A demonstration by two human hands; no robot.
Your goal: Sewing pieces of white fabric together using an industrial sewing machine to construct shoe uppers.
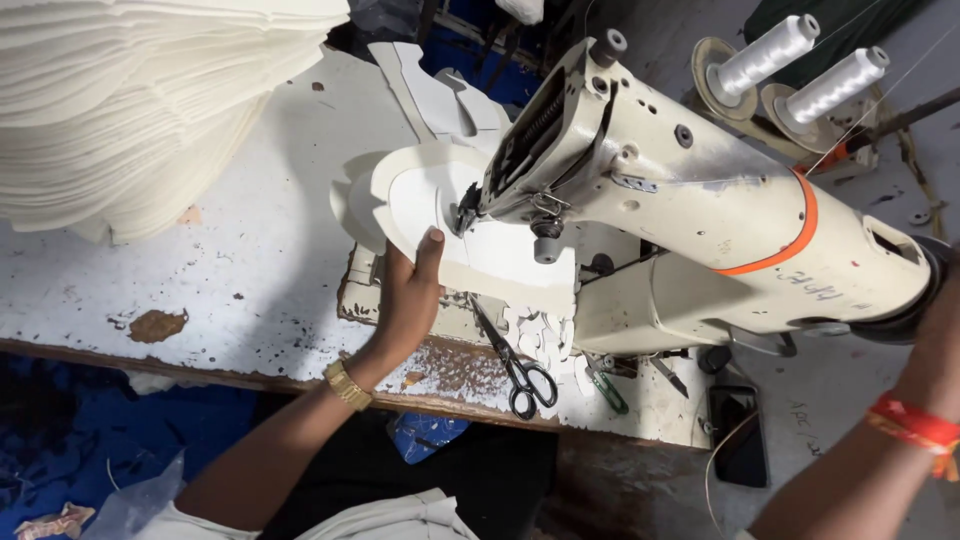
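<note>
We look down on a worn white bench (250, 250) where a cream post-bed sewing machine (700, 210) stands with its head tilted across the frame. The left hand (410, 300), a gold watch (347, 385) at the wrist, holds a cream, shoe-shaped fabric piece (420, 195) against the needle area (468, 210), thumb on top and fingers curled beneath its near edge, clamped on the material. The piece lies over the machine's post, its rounded end pointing away from the machine towards the stack. The right hand is out of sight at the frame's right edge behind the machine's wheel end; only the forearm with a red thread band (915, 425) shows, so we cannot tell how those fingers stand.

We judge the step in hand to be stitching round the edge of the piece, with the left hand steering it under the needle. The next move calls for turning the piece evenly along its curve while keeping the thumb clear of the needle, which stands just beside it.

A tall stack of cut cream pieces (150, 100) fills the far left of the bench. Black scissors (520, 365) lie near the front edge beside white offcuts (540, 335), green-handled snips (607, 390) and a dark phone (740, 435). Two white thread cones (800, 65) stand behind the machine.
</note>
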